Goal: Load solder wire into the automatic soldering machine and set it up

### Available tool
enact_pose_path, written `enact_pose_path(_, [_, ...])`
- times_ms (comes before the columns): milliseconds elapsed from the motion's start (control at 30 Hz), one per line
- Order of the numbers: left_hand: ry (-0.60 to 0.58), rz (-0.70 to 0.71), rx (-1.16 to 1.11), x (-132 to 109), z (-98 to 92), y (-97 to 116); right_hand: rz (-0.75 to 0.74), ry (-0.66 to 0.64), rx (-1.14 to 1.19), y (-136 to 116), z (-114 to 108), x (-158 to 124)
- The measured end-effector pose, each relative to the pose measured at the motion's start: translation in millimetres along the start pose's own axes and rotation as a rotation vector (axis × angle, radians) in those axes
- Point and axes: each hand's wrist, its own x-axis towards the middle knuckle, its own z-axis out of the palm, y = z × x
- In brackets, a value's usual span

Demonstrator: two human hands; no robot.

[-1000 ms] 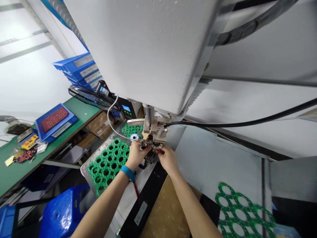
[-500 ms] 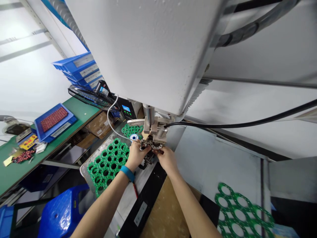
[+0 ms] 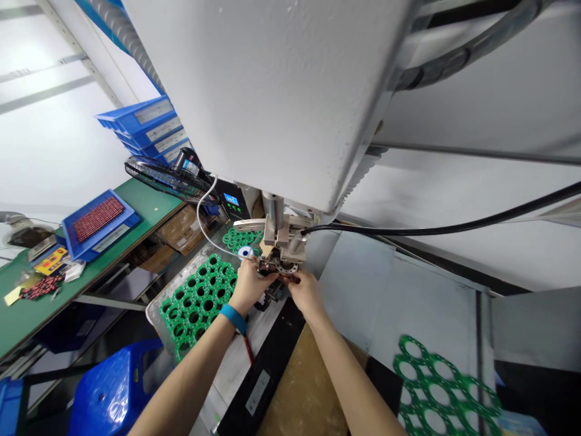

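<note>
Both my hands work under the metal head (image 3: 276, 236) of a machine. My left hand (image 3: 250, 283), with a blue band on the wrist, is closed at the left of a small metal mechanism (image 3: 272, 284), its thumb pointing inward. My right hand (image 3: 307, 293) is closed at the right side, fingertips just below a small ring-shaped metal part (image 3: 287, 266). What lies between the fingers of either hand is too small and covered to make out. Beside my left hand stands a white spool with a blue centre (image 3: 246, 252).
Green ring-shaped circuit boards (image 3: 200, 297) lie on the left; more green boards (image 3: 440, 387) are at lower right. A large white machine housing (image 3: 272, 91) hangs overhead. A black fan (image 3: 167, 175), stacked blue bins (image 3: 145, 127), a green bench (image 3: 27, 315) and a blue stool (image 3: 113, 387) are left.
Almost nothing differs. Both hands stay at the mechanism, with the left thumb shifted very slightly.
</note>
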Motion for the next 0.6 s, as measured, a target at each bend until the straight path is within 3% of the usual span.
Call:
enact_pose_path(367, [-0.023, 0.025, 0.008, 2, -0.4, 2, -0.021, 0.01, -0.025, -2, -2, -2])
enact_pose_path(600, [-0.056, 0.017, -0.031, -1, -5.7, 3, -0.039, -0.056, -0.02, -4, -20, -17])
